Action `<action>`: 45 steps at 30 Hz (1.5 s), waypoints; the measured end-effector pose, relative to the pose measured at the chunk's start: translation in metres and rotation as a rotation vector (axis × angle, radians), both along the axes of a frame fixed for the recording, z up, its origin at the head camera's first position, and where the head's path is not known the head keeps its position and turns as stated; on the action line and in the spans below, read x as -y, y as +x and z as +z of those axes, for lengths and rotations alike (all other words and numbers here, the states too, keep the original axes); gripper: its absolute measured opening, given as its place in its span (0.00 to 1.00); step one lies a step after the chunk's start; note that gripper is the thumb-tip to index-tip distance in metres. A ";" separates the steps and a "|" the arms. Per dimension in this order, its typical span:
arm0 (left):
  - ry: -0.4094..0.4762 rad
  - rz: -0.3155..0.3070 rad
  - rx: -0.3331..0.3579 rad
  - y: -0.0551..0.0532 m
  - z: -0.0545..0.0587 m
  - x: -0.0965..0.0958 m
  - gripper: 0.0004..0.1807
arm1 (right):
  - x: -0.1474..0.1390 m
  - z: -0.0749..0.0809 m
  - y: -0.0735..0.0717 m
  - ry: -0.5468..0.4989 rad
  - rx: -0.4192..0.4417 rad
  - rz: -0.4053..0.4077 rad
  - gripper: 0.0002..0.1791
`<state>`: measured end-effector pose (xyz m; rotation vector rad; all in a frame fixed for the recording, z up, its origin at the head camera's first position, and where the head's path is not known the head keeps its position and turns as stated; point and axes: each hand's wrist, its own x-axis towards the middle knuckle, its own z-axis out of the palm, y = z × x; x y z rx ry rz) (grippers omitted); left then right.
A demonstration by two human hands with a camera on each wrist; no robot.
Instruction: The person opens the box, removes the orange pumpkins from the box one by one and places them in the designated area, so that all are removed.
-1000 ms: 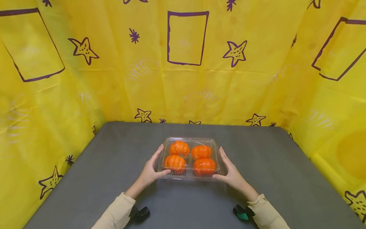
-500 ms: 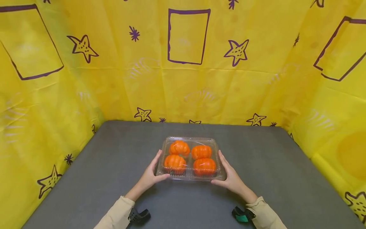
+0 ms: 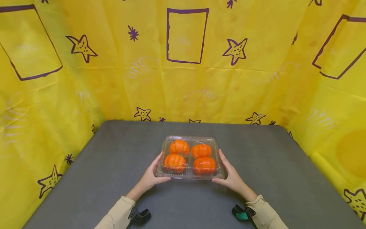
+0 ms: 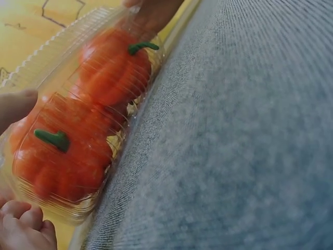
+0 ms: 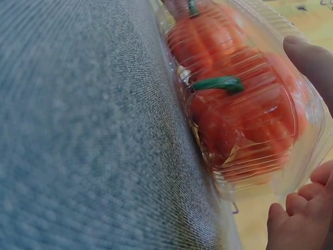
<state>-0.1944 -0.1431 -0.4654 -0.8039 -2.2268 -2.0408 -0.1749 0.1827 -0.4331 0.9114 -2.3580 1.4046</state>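
Observation:
A clear plastic clamshell container point(image 3: 189, 173) is in the middle of the grey table in the head view, with its lid down. Inside are several orange toy pumpkins point(image 3: 204, 166), two with green stems showing in the wrist views. My left hand point(image 3: 150, 175) grips the container's left side, thumb at the front corner and fingers along the side. At the opposite side my right hand point(image 3: 233, 178) grips it in the same way. The left wrist view shows the left thumb point(image 4: 18, 107) by the lid and curled fingers point(image 4: 26, 226) lower down. Whether the container touches the table is unclear.
The grey table point(image 3: 120, 152) stretches around the container. Yellow cloth walls point(image 3: 114, 89) with dark stars and rectangles rise behind it and on both sides. Black wrist straps point(image 3: 140, 216) sit at both sleeve cuffs.
Both thumbs have slid slightly down and toward the front edge of the container. The container has barely shifted, and the pumpkins keep their places in it.

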 end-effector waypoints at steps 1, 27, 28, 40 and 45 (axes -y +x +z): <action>0.011 -0.004 -0.008 0.000 0.000 0.000 0.50 | 0.000 0.000 0.000 -0.001 -0.002 0.004 0.53; 0.026 -0.079 -0.132 0.001 -0.001 0.003 0.41 | -0.014 -0.034 -0.021 -0.080 -0.003 0.096 0.53; 0.026 -0.082 -0.130 0.001 -0.001 0.003 0.40 | -0.014 -0.035 -0.021 -0.087 0.003 0.106 0.53; 0.016 -0.086 -0.092 0.001 0.000 0.006 0.38 | -0.013 -0.036 -0.022 -0.139 0.028 0.138 0.52; 0.001 -0.083 -0.101 0.003 0.001 0.005 0.37 | -0.012 -0.032 -0.020 -0.152 0.035 0.153 0.53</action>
